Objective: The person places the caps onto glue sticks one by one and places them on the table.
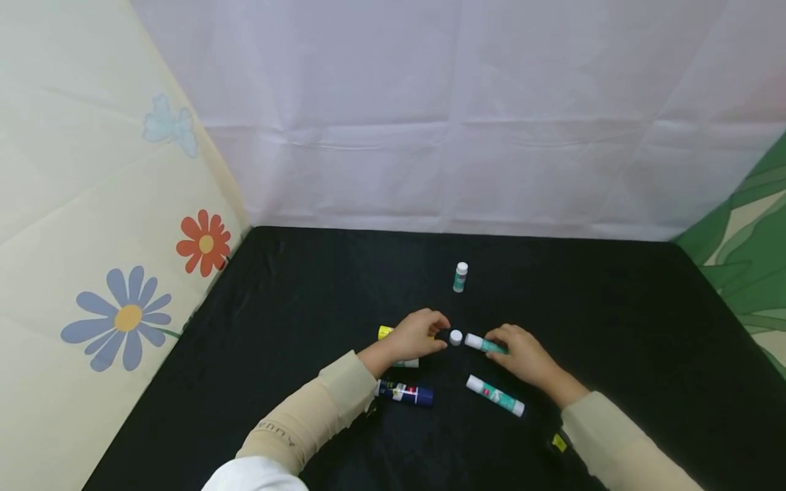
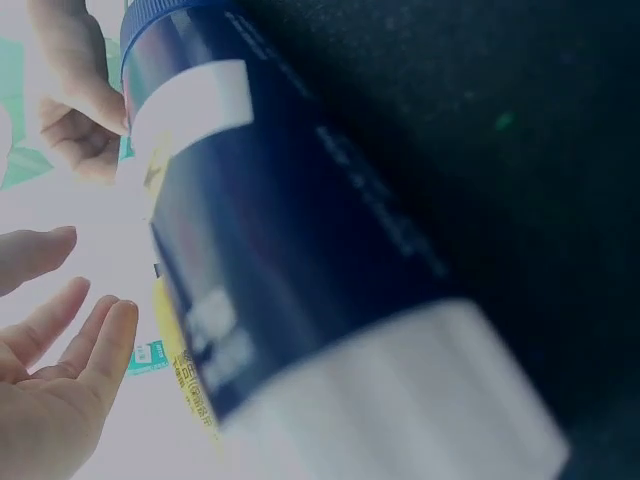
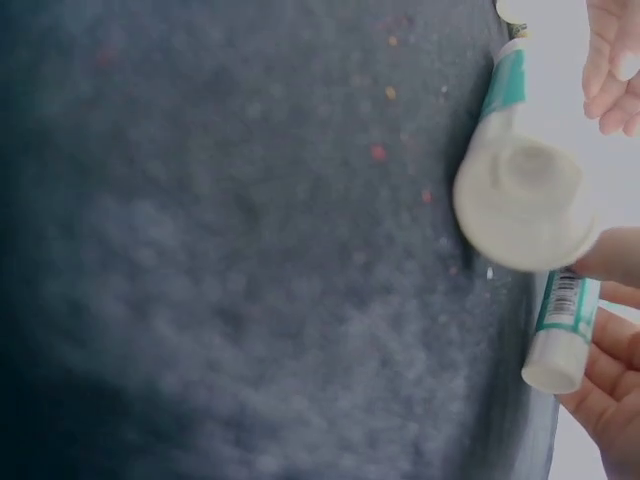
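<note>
In the head view my left hand [image 1: 420, 334] is over a yellow tube [image 1: 385, 332], partly hidden, beside a small white cap [image 1: 456, 337]. The left wrist view shows this hand's thumb and fingers apart, with nothing between them. My right hand [image 1: 522, 351] pinches a white-and-teal glue stick [image 1: 482, 343] that lies tilted, its white end toward the small cap. The right wrist view shows the thumb and fingers about that glue stick [image 3: 565, 315]. Another teal glue stick [image 1: 495, 395] lies nearer me. A dark blue tube [image 1: 405, 393] lies below the left hand.
A small teal glue stick [image 1: 460, 277] stands upright farther back on the black cloth [image 1: 344, 279]. Part of a pale tube [image 1: 405, 363] shows beneath the left wrist. A dark object with a yellow patch [image 1: 559, 442] is beside the right sleeve. A pale curtain [image 1: 460, 136] hangs behind.
</note>
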The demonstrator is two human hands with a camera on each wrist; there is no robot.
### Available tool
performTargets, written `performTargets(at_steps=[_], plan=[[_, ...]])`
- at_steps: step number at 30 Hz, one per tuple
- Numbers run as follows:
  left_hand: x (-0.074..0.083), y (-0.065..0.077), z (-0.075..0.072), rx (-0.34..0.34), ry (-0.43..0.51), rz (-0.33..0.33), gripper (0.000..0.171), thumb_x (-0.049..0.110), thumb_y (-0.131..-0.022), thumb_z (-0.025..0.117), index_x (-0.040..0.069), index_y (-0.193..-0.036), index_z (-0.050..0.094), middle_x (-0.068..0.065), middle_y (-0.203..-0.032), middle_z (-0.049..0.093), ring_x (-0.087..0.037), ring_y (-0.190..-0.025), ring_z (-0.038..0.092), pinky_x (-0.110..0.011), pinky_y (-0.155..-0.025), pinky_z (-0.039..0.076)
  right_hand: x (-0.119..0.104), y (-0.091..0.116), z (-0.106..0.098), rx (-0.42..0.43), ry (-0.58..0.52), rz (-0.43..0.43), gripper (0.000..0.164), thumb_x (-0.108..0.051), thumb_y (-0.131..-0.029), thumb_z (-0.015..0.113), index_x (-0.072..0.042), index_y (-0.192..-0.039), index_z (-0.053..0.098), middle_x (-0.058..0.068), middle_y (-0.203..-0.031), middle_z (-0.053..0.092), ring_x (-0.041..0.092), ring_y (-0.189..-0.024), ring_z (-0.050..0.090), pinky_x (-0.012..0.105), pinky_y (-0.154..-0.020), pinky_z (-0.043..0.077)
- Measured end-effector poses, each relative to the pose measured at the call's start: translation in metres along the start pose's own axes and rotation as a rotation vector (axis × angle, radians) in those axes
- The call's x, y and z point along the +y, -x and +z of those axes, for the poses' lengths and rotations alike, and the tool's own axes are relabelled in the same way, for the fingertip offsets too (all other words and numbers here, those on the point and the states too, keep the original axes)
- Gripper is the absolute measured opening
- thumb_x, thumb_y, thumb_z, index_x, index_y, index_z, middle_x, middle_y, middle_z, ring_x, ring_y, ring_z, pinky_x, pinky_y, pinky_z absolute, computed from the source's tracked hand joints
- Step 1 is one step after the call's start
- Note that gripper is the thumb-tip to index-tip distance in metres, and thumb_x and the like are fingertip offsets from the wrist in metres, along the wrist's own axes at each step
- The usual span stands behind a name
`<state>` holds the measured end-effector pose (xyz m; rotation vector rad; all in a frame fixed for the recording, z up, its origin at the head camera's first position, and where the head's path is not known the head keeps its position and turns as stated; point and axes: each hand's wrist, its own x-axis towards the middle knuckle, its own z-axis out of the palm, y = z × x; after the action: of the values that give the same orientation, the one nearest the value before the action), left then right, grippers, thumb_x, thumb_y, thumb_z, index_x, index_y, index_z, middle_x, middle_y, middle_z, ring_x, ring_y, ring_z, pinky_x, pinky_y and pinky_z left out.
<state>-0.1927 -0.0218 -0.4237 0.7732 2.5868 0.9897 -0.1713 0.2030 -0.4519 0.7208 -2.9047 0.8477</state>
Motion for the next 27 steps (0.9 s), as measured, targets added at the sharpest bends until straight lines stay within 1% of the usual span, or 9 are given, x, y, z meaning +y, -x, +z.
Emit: performTargets(at_steps=[5, 10, 13, 17, 27], plan=[[0.003, -0.003, 0.002, -0.025, -0.058, -0.001, 0.028, 0.013, -0.077, 0.065, 0.007, -0.103, 0.057, -0.004, -0.095, 0.053, -0.010, -0.086, 0.052, -0.017, -0.072, 0.041, 0.000, 0.000, -0.002, -0.026, -0.004, 0.024, 0.017, -0.006, -0.071, 0.068, -0.004, -0.087, 0.062, -0.005, -0.073, 0.050, 0.013, -0.067, 0.047, 0.029, -0.059, 0.040], [0.005, -0.005, 0.003, -0.046, -0.109, 0.011, 0.028, 0.013, -0.076, 0.066, 0.008, -0.102, 0.057, -0.003, -0.094, 0.053, -0.010, -0.085, 0.052, -0.017, -0.071, 0.041, 0.000, 0.000, 0.000, -0.028, -0.003, 0.014, 0.016, -0.007, -0.071, 0.068, -0.005, -0.086, 0.062, -0.005, -0.073, 0.049, 0.012, -0.067, 0.046, 0.029, -0.059, 0.040], [0.005, -0.006, 0.004, -0.046, -0.133, 0.036, 0.028, 0.013, -0.076, 0.066, 0.007, -0.102, 0.058, -0.003, -0.094, 0.053, -0.010, -0.083, 0.051, -0.017, -0.070, 0.041, 0.001, 0.001, 0.002, -0.020, 0.004, -0.003, 0.016, -0.007, -0.070, 0.069, -0.006, -0.085, 0.063, -0.006, -0.073, 0.049, 0.012, -0.067, 0.046, 0.029, -0.059, 0.040], [0.004, -0.008, 0.006, -0.051, -0.159, 0.053, 0.027, 0.013, -0.076, 0.066, 0.007, -0.102, 0.058, -0.003, -0.093, 0.053, -0.010, -0.083, 0.051, -0.017, -0.070, 0.040, 0.003, 0.001, 0.003, -0.014, 0.010, -0.015, 0.016, -0.008, -0.070, 0.069, -0.007, -0.084, 0.063, -0.006, -0.073, 0.050, 0.011, -0.066, 0.047, 0.029, -0.059, 0.040], [0.003, -0.016, 0.009, -0.069, -0.176, 0.054, 0.026, 0.014, -0.078, 0.064, 0.008, -0.102, 0.058, -0.002, -0.094, 0.052, -0.010, -0.083, 0.050, -0.018, -0.070, 0.040, 0.003, -0.001, 0.001, -0.029, -0.005, 0.035, 0.015, -0.009, -0.071, 0.068, -0.007, -0.085, 0.062, -0.005, -0.073, 0.049, 0.011, -0.065, 0.046, 0.029, -0.058, 0.040]])
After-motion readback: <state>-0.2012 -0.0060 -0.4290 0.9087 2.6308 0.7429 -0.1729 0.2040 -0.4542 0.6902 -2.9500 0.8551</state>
